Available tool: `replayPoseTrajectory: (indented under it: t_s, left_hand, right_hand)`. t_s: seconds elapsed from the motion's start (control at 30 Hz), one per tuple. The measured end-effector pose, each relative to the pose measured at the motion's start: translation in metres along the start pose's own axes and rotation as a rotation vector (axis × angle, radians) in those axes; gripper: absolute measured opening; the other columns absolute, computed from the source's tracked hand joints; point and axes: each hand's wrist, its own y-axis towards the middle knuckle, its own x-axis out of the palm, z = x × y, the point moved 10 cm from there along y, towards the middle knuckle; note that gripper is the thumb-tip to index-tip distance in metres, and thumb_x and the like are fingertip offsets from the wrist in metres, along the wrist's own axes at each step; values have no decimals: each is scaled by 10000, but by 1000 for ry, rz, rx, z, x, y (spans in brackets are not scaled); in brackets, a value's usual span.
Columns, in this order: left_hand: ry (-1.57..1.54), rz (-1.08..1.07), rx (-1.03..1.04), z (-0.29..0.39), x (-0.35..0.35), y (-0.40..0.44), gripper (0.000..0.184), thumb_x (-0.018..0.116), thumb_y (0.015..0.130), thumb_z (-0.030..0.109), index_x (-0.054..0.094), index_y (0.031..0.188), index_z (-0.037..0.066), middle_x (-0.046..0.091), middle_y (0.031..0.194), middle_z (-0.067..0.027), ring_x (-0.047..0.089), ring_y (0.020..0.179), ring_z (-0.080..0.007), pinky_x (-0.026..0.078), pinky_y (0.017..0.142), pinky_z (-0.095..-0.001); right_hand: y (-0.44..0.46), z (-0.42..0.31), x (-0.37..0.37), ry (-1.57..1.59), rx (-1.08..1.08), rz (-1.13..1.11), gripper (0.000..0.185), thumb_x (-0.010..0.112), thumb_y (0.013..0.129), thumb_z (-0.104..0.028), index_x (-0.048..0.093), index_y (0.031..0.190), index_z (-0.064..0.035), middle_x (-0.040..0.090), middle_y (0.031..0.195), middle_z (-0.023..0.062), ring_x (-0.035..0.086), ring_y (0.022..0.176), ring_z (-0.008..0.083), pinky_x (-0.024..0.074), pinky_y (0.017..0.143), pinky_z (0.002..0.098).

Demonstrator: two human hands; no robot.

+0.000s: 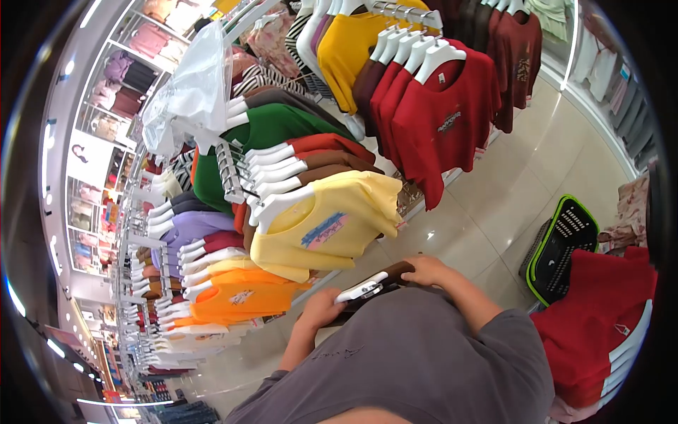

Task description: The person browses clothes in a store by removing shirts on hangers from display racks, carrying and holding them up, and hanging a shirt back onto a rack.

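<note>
In front of my waist is a brown shirt (397, 271) on a white hanger (364, 288), seen mostly edge-on. My left hand (321, 309) is closed at the left end of the hanger. With curled fingers, my right hand (424, 270) grips the brown cloth at the other end. The lower part of the shirt is hidden behind my grey top. Just beyond my hands, a pale yellow shirt (328, 222) with a blue and pink print hangs at the front of a rack.
Red shirts (448, 116) hang farther right, and orange shirts (244, 297) to the left. A clear plastic bag (187, 95) covers the rack's top. A black basket with a green rim (565, 244) stands on the tiled floor (487, 233). More red garments (590, 318) are close on my right.
</note>
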Motion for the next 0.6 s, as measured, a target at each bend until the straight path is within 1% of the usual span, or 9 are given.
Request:
replayPoseTrajectory:
  t_s: [0.13,0.2,0.27,0.33,0.4,0.43,0.5,0.53,0.6]
  left_hand:
    - [-18,-25,132,15,8,17,209,617,811,245,639,931,76,635,939,-152,602,913,-363,468,765,-443]
    - [-34,-46,184,32,8,22,208,619,811,241,640,936,77,638,947,-149,603,916,-356,470,767,-438]
    - [-99,-28,228,51,2,28,208,616,813,235,645,946,79,644,966,-144,605,926,-349,474,778,-424]
    - [-118,-65,272,62,7,39,211,618,813,233,643,954,79,644,971,-143,605,929,-349,475,783,-420]
    - [-135,-106,314,74,13,53,214,619,813,232,642,961,79,645,977,-142,605,932,-349,476,789,-417]
    - [-144,-110,369,84,14,58,222,622,815,232,638,967,72,642,972,-143,605,930,-350,476,790,-419]
    - [-151,-129,431,99,17,70,229,625,817,233,634,974,65,640,968,-144,605,928,-351,476,792,-420]
    - [-151,-135,489,111,15,76,236,628,820,232,629,979,57,637,962,-147,604,926,-355,476,793,-423]
    - [-148,-154,551,130,10,88,243,631,824,232,625,984,49,634,957,-150,602,924,-359,476,794,-425]
  right_hand:
    - [-4,17,-6,-40,38,105,631,638,825,-419,513,1336,-69,545,1326,176,508,1226,336,417,1017,411]
    - [-8,18,-8,-68,-7,162,664,669,799,-410,502,1346,-72,534,1333,166,493,1234,339,401,1033,412]
    - [-17,19,-12,-104,-6,215,669,687,786,-394,504,1344,-74,537,1324,163,490,1234,337,390,1043,411]
    - [-28,19,-17,-141,1,266,675,705,773,-378,505,1342,-76,541,1315,160,487,1233,334,379,1054,409]
    - [-44,21,-37,-136,31,425,660,739,734,-315,528,1310,-73,560,1275,153,499,1206,326,381,1047,415]
    - [-51,24,-42,-134,50,435,660,739,734,-315,528,1310,-73,560,1275,153,499,1206,326,381,1047,415]
    - [-68,31,-61,-68,91,586,622,738,688,-247,560,1254,-59,570,1224,166,502,1176,341,395,1020,414]
    - [-72,34,-65,-63,106,592,622,738,688,-247,560,1254,-59,570,1224,166,502,1176,341,395,1020,414]
    - [-87,42,-81,-88,154,746,647,749,646,-181,548,1251,-68,576,1172,130,509,1152,324,392,1015,435]
